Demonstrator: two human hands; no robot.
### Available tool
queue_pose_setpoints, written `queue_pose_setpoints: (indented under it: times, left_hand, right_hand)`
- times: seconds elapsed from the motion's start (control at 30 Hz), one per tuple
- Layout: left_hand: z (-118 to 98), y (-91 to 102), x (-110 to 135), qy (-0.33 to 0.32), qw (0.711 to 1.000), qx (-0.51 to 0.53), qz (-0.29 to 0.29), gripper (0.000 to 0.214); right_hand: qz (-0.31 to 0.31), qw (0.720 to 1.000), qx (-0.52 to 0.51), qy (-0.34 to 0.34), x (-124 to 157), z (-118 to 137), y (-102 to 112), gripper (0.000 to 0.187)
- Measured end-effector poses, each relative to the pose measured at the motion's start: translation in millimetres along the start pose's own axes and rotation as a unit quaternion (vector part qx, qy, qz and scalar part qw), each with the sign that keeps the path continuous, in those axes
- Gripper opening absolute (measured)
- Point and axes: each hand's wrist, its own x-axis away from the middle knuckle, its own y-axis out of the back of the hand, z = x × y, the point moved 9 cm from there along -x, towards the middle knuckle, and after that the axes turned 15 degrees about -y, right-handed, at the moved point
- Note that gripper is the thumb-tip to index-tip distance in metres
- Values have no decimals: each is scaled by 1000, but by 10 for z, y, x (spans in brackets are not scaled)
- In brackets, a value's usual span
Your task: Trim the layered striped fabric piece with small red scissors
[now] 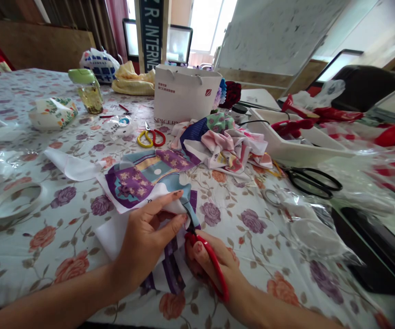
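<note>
Gripping red-handled scissors (208, 256) firmly in the closed right hand (228, 269), with the dark blades reaching into a purple-and-blue printed cloth (149, 180) near the counter's front edge, and pinching that cloth and a white backing fabric (115, 235) between thumb and fingers of the left hand (146, 242). Lying farther back on the flower-print counter (248, 228), just beyond the cloth: a heap of fabric scraps (225, 146) and yellow-and-red scissors (151, 138), with black scissors (312, 183) sitting toward the right side.
</note>
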Motion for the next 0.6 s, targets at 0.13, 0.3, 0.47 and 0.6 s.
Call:
queue_pose_setpoints:
  times: [0.13, 0.3, 0.47, 0.6]
  left_hand:
    - [-6, -1, 4, 3, 1000, 2, -3, 35]
    - [27, -5, 19, 30, 999, 12, -2, 35]
    - [39, -6, 23, 49, 998, 27, -1, 37]
    - [43, -16, 5, 57, 998, 29, 1, 38]
  right_hand:
    - [-2, 1000, -8, -5, 3, 3, 0, 52]
    - [-1, 1000, -18, 2, 15, 58, -21, 51]
    - [-7, 1000, -15, 6, 25, 65, -13, 52]
    - [-8, 1000, -20, -3, 23, 53, -11, 55]
